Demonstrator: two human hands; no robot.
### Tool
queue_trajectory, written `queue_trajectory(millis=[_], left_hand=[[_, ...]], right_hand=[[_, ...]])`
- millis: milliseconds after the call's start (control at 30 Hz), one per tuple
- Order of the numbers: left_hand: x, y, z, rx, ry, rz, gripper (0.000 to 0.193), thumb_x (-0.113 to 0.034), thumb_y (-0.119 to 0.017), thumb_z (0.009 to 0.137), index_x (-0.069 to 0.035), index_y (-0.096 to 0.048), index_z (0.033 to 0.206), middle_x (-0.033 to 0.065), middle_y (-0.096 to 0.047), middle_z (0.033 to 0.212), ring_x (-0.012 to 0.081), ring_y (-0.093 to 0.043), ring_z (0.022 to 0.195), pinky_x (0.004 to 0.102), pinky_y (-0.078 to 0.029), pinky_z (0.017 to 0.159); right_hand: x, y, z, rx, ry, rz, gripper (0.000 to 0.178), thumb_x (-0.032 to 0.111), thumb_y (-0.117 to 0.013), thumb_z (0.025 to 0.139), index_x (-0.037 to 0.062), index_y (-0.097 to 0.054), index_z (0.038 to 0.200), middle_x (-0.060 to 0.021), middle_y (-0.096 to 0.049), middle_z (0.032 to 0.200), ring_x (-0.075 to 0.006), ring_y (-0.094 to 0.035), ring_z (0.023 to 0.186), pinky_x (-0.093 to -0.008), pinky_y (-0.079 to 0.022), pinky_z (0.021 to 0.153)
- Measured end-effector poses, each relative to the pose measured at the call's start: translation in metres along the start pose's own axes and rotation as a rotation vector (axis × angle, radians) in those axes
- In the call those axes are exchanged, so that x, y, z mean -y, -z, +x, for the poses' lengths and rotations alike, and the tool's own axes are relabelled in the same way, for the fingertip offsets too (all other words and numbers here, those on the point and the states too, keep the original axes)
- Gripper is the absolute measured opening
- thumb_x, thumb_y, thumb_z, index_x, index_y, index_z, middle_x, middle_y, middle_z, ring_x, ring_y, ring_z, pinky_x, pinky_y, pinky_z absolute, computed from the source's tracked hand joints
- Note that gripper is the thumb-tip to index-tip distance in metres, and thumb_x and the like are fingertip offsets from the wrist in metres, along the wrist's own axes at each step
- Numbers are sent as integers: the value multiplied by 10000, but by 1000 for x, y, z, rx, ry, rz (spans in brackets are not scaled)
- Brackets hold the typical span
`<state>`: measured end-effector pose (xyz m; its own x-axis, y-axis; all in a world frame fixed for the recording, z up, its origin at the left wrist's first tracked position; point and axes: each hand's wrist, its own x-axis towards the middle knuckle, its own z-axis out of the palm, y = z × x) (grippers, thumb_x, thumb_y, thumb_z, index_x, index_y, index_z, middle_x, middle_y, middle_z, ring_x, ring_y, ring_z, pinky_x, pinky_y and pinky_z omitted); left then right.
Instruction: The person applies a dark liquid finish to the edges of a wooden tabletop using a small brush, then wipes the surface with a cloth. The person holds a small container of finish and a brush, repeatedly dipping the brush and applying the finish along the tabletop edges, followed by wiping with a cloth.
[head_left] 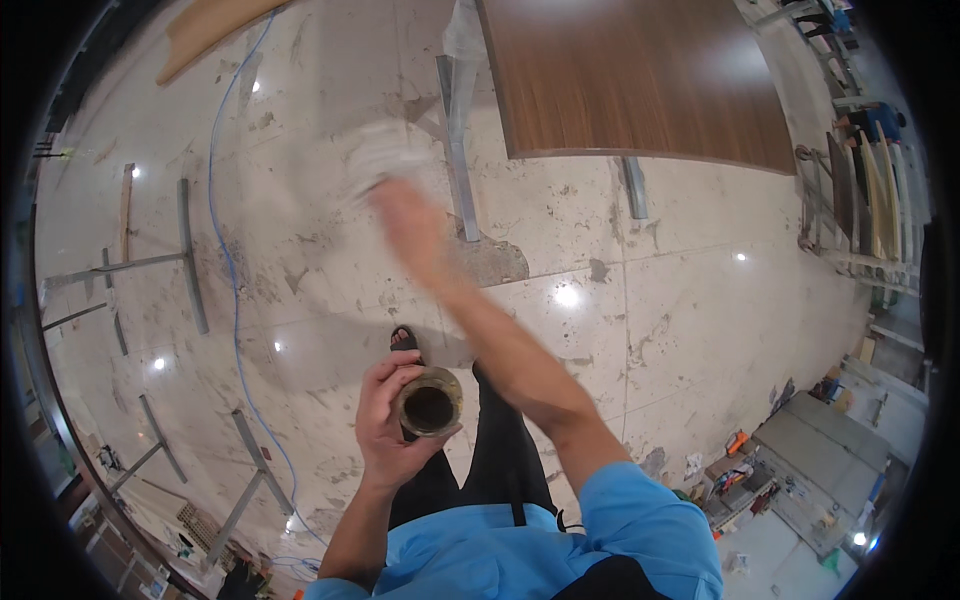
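Observation:
My left hand (382, 420) is wrapped round a round, can-like thing (453, 388) with a tan rim and a dark middle, held over my legs. Whether it is an open can or a hollow roll, I cannot tell. Smeared by motion, my right hand (405, 215) is stretched out ahead over the floor, left of the wooden board. A whitish blur (390, 155) shows just beyond its fingers; what it is and whether the hand holds it are unclear.
A large brown wood-grain board (640, 80) lies ahead on metal supports (462, 190). Across the tiled floor (680, 300) at left runs a blue cable (232, 270), beside metal stands (190, 255). Tools and boxes (735, 480) sit at lower right; stacked panels (865, 195) stand far right.

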<state>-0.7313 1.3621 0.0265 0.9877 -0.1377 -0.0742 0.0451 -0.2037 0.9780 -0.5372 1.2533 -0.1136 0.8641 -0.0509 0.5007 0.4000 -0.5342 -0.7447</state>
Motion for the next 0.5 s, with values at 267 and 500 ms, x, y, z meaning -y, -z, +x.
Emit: queue_trajectory(millis=[267, 500], left_hand=[[21, 71, -26, -108, -3, -82, 733, -91, -941, 665, 10, -601, 1307, 214, -532, 1371, 295, -569, 1255, 381, -543, 1008], [53, 110, -40, -154, -1, -123, 757, -172, -938, 685, -4, -591, 1337, 181, -494, 1416, 262, -546, 1277, 371, -522, 1028]], right_hand=[[49, -54, -119, 171, -434, 260, 121, 23, -723, 895, 83, -677, 991, -85, -688, 949, -259, -685, 833, -362, -552, 743], [-29, 110, -13, -263, 140, -543, 238, -98, -699, 809, 86, -753, 950, -102, -713, 988, -264, -706, 873, -378, -571, 729]])
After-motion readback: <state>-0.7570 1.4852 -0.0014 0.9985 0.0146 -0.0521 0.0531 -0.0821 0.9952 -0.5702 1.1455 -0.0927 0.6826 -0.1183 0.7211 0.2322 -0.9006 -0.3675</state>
